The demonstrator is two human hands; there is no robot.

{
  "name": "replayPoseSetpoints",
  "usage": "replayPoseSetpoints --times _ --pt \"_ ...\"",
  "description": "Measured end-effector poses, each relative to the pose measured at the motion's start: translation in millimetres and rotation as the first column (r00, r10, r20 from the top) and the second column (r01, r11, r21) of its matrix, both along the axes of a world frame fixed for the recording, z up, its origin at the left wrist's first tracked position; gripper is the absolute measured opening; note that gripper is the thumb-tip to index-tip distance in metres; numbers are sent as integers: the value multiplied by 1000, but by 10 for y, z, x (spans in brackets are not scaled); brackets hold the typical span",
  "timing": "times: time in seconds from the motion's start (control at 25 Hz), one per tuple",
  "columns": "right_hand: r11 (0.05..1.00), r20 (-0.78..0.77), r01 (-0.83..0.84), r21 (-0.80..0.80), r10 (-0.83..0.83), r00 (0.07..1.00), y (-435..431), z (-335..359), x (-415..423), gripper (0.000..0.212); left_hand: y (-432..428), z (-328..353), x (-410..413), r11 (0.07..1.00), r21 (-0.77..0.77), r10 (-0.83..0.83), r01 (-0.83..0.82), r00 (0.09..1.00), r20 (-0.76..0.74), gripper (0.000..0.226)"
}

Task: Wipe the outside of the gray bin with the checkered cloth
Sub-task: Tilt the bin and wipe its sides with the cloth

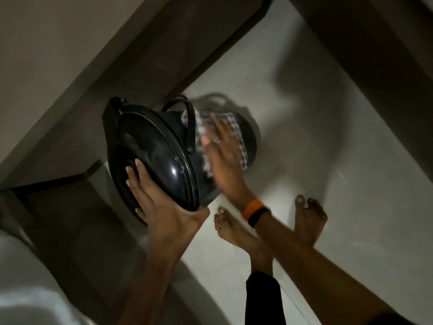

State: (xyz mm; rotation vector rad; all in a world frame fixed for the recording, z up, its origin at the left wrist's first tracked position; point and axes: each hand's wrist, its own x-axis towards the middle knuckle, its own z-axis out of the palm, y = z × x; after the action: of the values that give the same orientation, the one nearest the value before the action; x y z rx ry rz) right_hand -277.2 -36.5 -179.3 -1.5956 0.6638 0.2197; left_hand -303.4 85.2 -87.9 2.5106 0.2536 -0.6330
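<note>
The dark gray bin (174, 123) is tipped on its side above the pale floor, its glossy lid (154, 156) facing me and a thin carry handle arched over its body. My left hand (159, 207) grips the lid's lower rim, fingers on the lid face and thumb under the edge. The checkered cloth (234, 124) lies spread over the bin's side wall. My right hand (222, 158) presses flat on the cloth with fingers spread, a ring on one finger and an orange and black band at the wrist. The bin's far side is hidden.
My two bare feet (236, 231) stand on the pale floor (339, 137) just below the bin. A dark wall base (145, 73) runs diagonally behind the bin at left. Another dark surface (386, 55) borders the floor at upper right. A pale blurred object (28, 289) fills the lower left corner.
</note>
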Motion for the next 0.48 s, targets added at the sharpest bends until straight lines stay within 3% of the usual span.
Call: replayPoseSetpoints --times 0.08,0.12,0.2,0.28,0.32,0.4,0.48 --pt "984 216 -164 -71 175 960 116 329 -143 46 160 -46 -124 1000 7 -30 30 999 42 148" --pt "966 237 -192 -172 229 944 87 225 -184 45 271 -64 -213 999 -20 -37 38 998 59 144" --pt "909 73 -271 -317 309 948 -164 -250 -87 53 506 -84 -386 996 -54 -68 74 993 92 141" --pt "905 -169 -318 -284 280 945 -421 -602 30 56 690 -75 -515 993 -60 -97 102 992 87 138" --pt "889 -202 -327 -319 274 940 -401 -556 12 60 705 -48 -528 994 -80 -71 76 995 74 130" --pt "812 -30 -344 -472 375 927 -90 -217 -130 61 596 10 -450 984 -164 78 -70 996 43 114" --pt "829 199 -380 -411 488 850 213 186 -349 50 495 -8 -383 963 -205 193 -175 979 71 121"
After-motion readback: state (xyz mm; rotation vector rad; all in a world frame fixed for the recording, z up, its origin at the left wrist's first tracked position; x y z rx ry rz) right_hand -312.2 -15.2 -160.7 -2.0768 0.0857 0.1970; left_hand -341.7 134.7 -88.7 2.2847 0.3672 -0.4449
